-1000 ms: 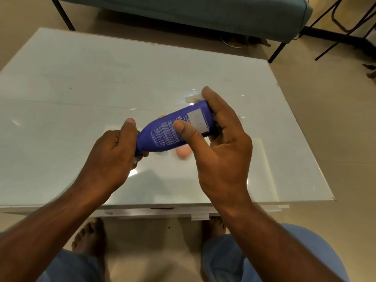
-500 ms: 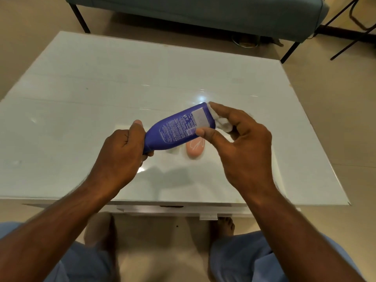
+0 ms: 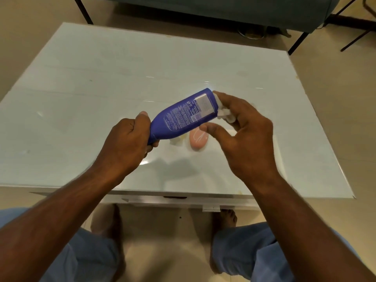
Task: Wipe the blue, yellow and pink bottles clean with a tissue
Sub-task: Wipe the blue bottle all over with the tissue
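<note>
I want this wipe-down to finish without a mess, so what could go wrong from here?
1. The left hand grips the blue bottle only at its narrow end; wiping pressure might twist it loose.
2. The tissue in the right hand sits bunched at the bottle's far end, so it may miss the sides.
3. A dropped bottle could strike the pink bottle lying below.

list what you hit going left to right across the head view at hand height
left hand → blue bottle → tissue → right hand. The pink bottle lies on the table beneath the blue one, so it has no clear place in the order.
</note>
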Demonstrator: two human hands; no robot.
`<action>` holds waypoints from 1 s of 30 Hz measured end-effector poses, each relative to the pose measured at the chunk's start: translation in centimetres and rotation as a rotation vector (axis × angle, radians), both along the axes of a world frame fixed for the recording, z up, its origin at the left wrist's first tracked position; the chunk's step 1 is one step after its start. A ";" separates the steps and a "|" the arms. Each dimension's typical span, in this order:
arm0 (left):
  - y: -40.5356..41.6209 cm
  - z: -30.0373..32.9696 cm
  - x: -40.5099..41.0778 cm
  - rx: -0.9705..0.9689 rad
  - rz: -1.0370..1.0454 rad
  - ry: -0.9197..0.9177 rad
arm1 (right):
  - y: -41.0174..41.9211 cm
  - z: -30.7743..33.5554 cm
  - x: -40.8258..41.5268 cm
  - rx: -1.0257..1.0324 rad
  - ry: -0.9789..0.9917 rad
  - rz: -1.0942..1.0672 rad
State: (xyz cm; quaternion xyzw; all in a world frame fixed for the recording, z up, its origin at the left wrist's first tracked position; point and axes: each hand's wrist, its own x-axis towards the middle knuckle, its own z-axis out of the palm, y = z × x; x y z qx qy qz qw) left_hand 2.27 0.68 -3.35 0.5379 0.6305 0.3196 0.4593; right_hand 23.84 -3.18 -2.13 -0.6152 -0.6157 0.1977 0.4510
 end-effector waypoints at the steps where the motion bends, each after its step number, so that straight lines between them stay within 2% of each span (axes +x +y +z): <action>1: 0.0 0.0 0.0 -0.001 0.002 -0.005 | 0.1 0.1 0.2 0.037 0.000 -0.033; 5: 0.2 0.4 -0.1 -0.031 0.005 -0.036 | 0.0 0.0 0.3 0.118 -0.002 -0.120; 8: 0.2 0.5 0.2 -0.027 -0.014 -0.001 | 0.1 0.1 0.0 0.159 0.054 -0.107; 12: -0.3 0.5 0.5 0.003 -0.020 0.058 | 0.3 -0.4 -0.5 0.048 0.049 0.027; 17: -0.2 0.3 0.1 0.013 -0.034 0.102 | 0.2 -0.3 0.1 0.045 0.061 -0.103; 20: -0.3 0.3 0.3 -0.004 -0.058 0.087 | 0.2 -0.4 0.0 0.106 -0.032 -0.109; 26: 0.2 0.5 0.1 -0.053 -0.008 0.039 | -0.4 -1.8 -2.5 0.109 -0.405 0.076; 30: 0.0 0.3 0.2 -0.046 -0.041 0.051 | 0.0 -1.9 -2.2 0.073 -0.399 0.024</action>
